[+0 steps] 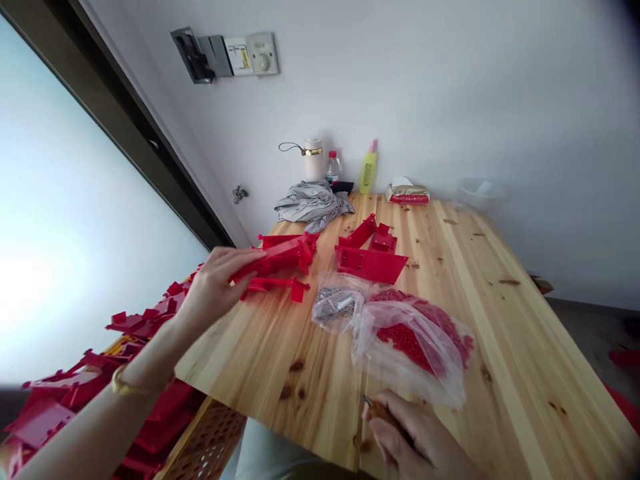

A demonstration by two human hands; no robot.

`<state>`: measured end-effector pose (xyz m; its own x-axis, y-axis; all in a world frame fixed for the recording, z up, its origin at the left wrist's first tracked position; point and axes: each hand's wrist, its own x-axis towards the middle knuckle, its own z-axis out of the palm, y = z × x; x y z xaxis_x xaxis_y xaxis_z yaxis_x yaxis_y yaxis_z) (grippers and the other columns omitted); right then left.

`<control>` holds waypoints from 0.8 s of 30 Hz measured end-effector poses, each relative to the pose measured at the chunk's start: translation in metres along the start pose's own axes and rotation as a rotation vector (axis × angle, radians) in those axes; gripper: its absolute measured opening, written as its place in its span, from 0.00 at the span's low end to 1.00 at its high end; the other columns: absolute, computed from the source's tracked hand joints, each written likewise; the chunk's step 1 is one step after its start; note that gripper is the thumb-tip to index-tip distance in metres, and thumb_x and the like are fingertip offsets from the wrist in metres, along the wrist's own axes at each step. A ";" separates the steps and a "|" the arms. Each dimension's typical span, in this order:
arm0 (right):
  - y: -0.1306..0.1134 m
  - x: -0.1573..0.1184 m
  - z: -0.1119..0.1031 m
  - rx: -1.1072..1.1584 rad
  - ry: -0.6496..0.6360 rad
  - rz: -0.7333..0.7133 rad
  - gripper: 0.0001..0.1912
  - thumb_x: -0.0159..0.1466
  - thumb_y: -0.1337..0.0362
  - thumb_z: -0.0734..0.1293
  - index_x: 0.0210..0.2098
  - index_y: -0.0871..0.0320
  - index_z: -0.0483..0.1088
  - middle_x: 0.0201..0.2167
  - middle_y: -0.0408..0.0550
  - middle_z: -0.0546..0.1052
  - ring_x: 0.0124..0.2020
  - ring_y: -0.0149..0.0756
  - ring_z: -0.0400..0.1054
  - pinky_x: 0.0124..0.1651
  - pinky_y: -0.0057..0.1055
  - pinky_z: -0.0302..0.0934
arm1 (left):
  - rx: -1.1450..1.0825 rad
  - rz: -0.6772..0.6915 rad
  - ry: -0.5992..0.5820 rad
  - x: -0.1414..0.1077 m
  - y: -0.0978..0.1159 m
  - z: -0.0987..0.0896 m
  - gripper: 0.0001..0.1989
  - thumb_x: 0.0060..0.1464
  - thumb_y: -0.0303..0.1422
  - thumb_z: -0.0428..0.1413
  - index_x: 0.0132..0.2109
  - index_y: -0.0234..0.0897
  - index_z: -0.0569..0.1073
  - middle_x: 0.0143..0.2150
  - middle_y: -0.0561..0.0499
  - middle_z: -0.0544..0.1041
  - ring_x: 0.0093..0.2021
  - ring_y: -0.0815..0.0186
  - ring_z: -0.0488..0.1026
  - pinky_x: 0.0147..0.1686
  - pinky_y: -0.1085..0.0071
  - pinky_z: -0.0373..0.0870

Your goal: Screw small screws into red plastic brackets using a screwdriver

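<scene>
My left hand [219, 277] reaches over the left side of the wooden table and grips a long red plastic part [283, 257]. More parts of that kind lie under and beside it, among them a narrow red piece [275, 287] in front. Close to the table's near edge, my right hand [407, 433] is closed around a small tool with a brown handle [384, 413] and a short metal tip; its exact kind is unclear. Beyond that hand lie a clear bag of small red pieces [415, 333] and a smaller bag of tiny metal pieces [336, 303], possibly screws.
Several red plastic parts [371, 263] lie mid-table. Along the wall stand a grey cloth [313, 203], a white flask [314, 160], a water bottle [333, 168], a yellow bottle [369, 170] and a small box [407, 193]. Red parts [85, 373] are heaped left of the table.
</scene>
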<state>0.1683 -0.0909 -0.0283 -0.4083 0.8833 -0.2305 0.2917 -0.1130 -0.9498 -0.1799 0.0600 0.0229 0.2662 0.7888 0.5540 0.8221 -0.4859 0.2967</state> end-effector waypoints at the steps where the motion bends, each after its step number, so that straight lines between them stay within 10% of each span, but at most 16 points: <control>1: 0.000 0.003 -0.001 -0.035 0.016 -0.023 0.13 0.69 0.56 0.61 0.29 0.54 0.67 0.22 0.39 0.67 0.24 0.31 0.63 0.29 0.26 0.55 | 0.039 0.038 -0.022 0.011 -0.015 0.003 0.16 0.64 0.34 0.53 0.57 0.46 0.77 0.54 0.48 0.80 0.51 0.56 0.73 0.55 0.57 0.69; 8: 0.000 0.003 0.002 -0.136 -0.002 -0.041 0.13 0.73 0.58 0.57 0.38 0.56 0.68 0.25 0.39 0.67 0.27 0.30 0.63 0.32 0.26 0.54 | 0.225 0.240 -0.209 0.052 -0.084 0.047 0.18 0.68 0.38 0.48 0.56 0.40 0.77 0.63 0.45 0.74 0.64 0.48 0.64 0.63 0.42 0.57; 13: 0.013 -0.015 -0.010 -0.085 0.096 0.019 0.13 0.73 0.57 0.58 0.39 0.56 0.69 0.25 0.39 0.68 0.27 0.30 0.62 0.31 0.27 0.54 | 0.250 0.288 -0.276 0.040 -0.087 0.050 0.23 0.65 0.37 0.51 0.64 0.39 0.70 0.71 0.41 0.64 0.72 0.38 0.51 0.65 0.31 0.45; 19: 0.032 -0.026 -0.034 0.104 0.316 0.069 0.15 0.74 0.51 0.58 0.43 0.55 0.69 0.26 0.39 0.67 0.25 0.29 0.60 0.29 0.26 0.53 | -0.059 0.145 0.028 0.012 0.039 0.065 0.13 0.65 0.28 0.53 0.54 0.35 0.74 0.50 0.45 0.79 0.54 0.57 0.74 0.57 0.56 0.70; 24: 0.044 -0.026 -0.041 0.313 0.466 0.082 0.16 0.72 0.48 0.61 0.44 0.54 0.67 0.26 0.38 0.65 0.24 0.28 0.56 0.25 0.25 0.49 | -0.315 0.338 -0.279 -0.022 0.144 0.134 0.09 0.67 0.27 0.51 0.44 0.35 0.76 0.39 0.47 0.79 0.40 0.64 0.76 0.41 0.68 0.74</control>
<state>0.2270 -0.1007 -0.0554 0.0501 0.9655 -0.2556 0.0073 -0.2563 -0.9666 0.0001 0.0237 -0.0510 0.6487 0.6182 0.4440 0.4880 -0.7855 0.3807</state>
